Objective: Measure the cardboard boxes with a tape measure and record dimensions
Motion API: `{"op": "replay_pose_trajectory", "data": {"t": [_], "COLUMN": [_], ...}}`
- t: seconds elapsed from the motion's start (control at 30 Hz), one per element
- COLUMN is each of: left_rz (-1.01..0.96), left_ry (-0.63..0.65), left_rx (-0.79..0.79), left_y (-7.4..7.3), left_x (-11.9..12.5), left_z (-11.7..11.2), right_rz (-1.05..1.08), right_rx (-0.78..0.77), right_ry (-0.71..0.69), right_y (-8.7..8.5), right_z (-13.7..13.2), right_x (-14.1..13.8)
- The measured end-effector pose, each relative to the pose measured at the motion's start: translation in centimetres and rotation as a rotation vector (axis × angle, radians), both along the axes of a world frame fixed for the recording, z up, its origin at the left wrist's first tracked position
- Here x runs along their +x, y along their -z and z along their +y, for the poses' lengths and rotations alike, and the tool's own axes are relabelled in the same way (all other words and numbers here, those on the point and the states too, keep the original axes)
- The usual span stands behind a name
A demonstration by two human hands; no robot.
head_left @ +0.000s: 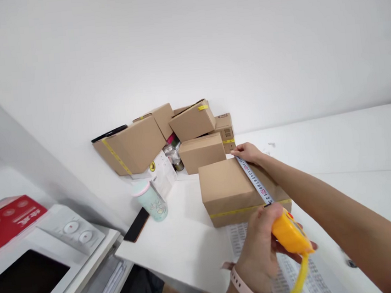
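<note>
A closed cardboard box (223, 180) with yellow tape along its side sits on the white table. My left hand (258, 246), wearing a pink wristband, grips a yellow tape measure (290, 233) in front of the box's near edge. Its blade (255, 180) is drawn out across the top of the box, numbers facing up. At the box's far edge, my right hand (247, 152) pinches the far end of the blade; the fingers partly hide the tip. From the tape measure hangs a yellow wrist strap (299, 279). Printed sheets (238, 239) lie partly under the box.
Several cardboard boxes (201, 153) are stacked against the wall. Toward the left stand a mint green tumbler (152, 203) and a dark flat object (136, 225) near the table's edge. A white microwave (62, 237) with a red box (12, 221) on top is at far left.
</note>
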State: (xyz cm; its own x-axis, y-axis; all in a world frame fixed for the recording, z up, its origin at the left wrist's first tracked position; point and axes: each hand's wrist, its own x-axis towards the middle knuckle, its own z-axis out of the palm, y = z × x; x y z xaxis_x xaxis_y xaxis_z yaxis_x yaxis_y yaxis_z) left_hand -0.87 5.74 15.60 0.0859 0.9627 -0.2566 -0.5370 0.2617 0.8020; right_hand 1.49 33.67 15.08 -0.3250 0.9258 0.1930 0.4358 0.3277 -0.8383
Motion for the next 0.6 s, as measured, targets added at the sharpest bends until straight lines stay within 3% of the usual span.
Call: {"op": "replay_pose_trajectory", "data": {"t": [0.17, 0.6], "left_rz": [0.055, 0.069], "left_ry": [0.018, 0.025], "left_rx": [0.037, 0.012], "left_y": [0.8, 1.1], "left_x": [0.0, 1.6], "left_z": [-0.3, -1.2], "right_rz": [-0.096, -0.109], "right_rx": [0.009, -0.094], "right_ry": [-0.022, -0.089], "right_y": [0.5, -0.3], "right_z": [0.4, 0.0], "right_x": [0.5, 1.4]}}
